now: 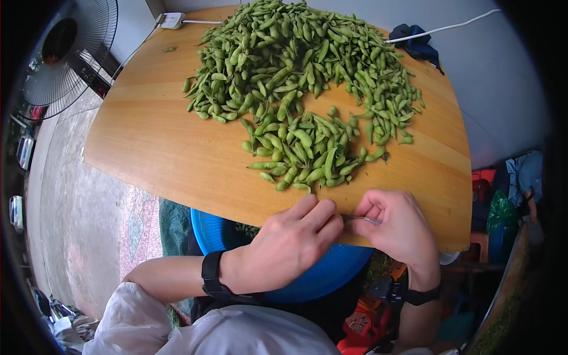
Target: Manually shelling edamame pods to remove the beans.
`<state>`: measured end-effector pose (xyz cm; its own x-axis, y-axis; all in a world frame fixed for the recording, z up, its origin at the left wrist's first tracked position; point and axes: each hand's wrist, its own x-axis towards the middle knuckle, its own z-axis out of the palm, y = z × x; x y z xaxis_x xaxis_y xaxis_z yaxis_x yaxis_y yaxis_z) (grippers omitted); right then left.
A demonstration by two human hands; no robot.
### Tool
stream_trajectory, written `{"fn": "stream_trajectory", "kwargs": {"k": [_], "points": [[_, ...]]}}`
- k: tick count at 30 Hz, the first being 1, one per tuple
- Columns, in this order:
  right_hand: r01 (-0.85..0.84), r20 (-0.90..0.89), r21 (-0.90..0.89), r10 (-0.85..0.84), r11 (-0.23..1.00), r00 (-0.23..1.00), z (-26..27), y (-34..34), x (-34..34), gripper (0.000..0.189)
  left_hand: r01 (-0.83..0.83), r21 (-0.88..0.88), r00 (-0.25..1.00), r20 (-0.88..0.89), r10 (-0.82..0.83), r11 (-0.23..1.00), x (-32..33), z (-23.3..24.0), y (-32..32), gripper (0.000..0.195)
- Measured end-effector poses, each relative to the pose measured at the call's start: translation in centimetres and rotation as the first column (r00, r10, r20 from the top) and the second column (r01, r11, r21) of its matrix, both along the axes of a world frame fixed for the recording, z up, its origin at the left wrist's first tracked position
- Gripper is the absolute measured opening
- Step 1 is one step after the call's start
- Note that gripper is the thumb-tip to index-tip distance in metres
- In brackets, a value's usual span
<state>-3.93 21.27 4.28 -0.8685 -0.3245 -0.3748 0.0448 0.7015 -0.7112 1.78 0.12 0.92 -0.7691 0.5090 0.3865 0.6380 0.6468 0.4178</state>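
A large heap of green soybean pods (266, 53) covers the back of the wooden table (168, 133), with a smaller pile of pods (306, 151) nearer to me. My left hand (293, 239) is at the table's front edge, fingers curled, its fingertips just below the nearest pods; whatever lies under the fingers is hidden. To its right, my right hand (390, 222) pinches a small metal tool (361, 218), whose far end reaches my left fingers. Below both hands, a blue plastic basket (315, 279) rests at my lap, partly covered by my left arm.
An electric fan (66, 57) stands left of the table. A white power strip (172, 20) and a dark cloth (417, 44) lie at the back edge. At the right are a green plastic bag (501, 213) and an orange stool (479, 248).
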Motion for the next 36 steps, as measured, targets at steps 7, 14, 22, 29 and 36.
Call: {"fn": "stream_trajectory", "kwargs": {"k": [7,14,22,29,36], "points": [[-0.049,-0.032,0.111,0.053,0.993,0.998,1.2,-0.6,-0.2,0.016,0.154,0.087,0.979,0.119,-0.164,0.984,-3.1,-0.2,0.1,0.023],[-0.032,-0.056,0.075,0.036,0.997,0.998,1.1,-0.7,0.3,0.016,0.208,0.153,0.978,-0.052,-0.203,0.966,-0.8,-1.3,-1.6,0.024],[0.018,-0.173,0.040,-0.011,0.999,0.985,0.5,-0.6,2.4,0.017,-0.024,0.112,0.983,0.185,0.003,0.993,0.2,0.2,-0.1,0.023],[0.207,-0.072,-0.119,-0.216,0.971,0.974,-0.2,-0.6,4.3,0.018,-0.067,0.079,0.981,0.190,0.051,0.995,0.7,0.0,0.8,0.021],[0.242,-0.090,-0.145,-0.256,0.959,0.962,-0.7,-1.3,5.0,0.025,-0.065,0.069,0.985,0.166,0.053,0.995,0.6,-0.1,0.6,0.023]]}}
